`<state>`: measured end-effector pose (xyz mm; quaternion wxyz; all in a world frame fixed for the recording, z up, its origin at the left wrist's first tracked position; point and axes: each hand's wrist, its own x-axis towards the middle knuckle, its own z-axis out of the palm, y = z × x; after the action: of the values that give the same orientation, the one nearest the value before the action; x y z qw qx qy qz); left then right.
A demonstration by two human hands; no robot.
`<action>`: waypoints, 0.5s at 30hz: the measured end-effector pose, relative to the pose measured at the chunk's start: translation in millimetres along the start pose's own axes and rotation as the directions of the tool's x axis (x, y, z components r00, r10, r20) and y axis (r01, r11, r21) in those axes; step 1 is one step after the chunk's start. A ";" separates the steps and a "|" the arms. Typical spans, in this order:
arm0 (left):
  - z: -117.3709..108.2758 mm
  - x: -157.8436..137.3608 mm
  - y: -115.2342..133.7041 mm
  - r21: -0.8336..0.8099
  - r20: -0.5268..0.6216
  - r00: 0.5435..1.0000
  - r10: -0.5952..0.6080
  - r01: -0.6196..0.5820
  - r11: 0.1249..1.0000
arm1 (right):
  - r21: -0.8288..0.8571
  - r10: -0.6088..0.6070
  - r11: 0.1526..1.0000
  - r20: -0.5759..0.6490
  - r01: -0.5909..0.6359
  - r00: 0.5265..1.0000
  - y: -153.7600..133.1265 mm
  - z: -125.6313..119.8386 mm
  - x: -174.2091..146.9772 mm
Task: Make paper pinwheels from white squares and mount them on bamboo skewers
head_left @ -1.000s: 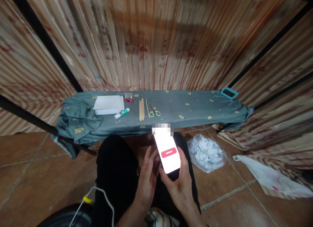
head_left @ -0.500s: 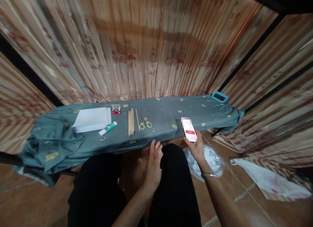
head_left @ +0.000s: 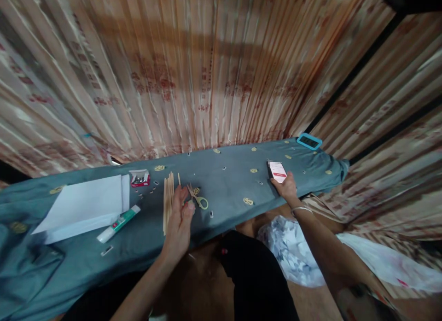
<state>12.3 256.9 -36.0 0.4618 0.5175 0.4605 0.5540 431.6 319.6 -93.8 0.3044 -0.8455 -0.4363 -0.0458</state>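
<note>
My right hand (head_left: 286, 186) grips a phone (head_left: 277, 172) with a lit white screen and a red button, low over the right part of the cloth or resting on it. My left hand (head_left: 180, 219) reaches over the cloth with its fingers apart. It covers part of a bundle of thin wooden sticks (head_left: 168, 196) and most of a single stick (head_left: 178, 178). Just right of its fingertips lie scissors (head_left: 202, 201) with pale green handles, one handle partly hidden. I cannot tell whether the fingers touch the single stick.
A grey-green cloth (head_left: 235, 183) covers the long bench. On its left lie white paper sheets (head_left: 83, 206), a glue stick (head_left: 119, 224) and a small red box (head_left: 140, 178) of metal bits. A blue-framed device (head_left: 309, 141) stands far right. A bag of paper scraps (head_left: 292, 252) sits on the floor.
My left hand has moved from above my knee forward and left to the sticks and scissors. My right hand has carried the phone forward and lower. The view has shifted closer to the bench.
</note>
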 end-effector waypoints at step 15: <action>-49.9 14.5 -19.1 0.116 -0.088 0.983 -0.162 0.171 0.978 | -0.130 0.078 0.989 0.039 -0.072 0.996 15.2 13.7 48.7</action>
<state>-37.4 272.6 -54.8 0.4557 0.4825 0.5530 0.5038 470.6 355.2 -95.3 0.2412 -0.8800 -0.4069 -0.0435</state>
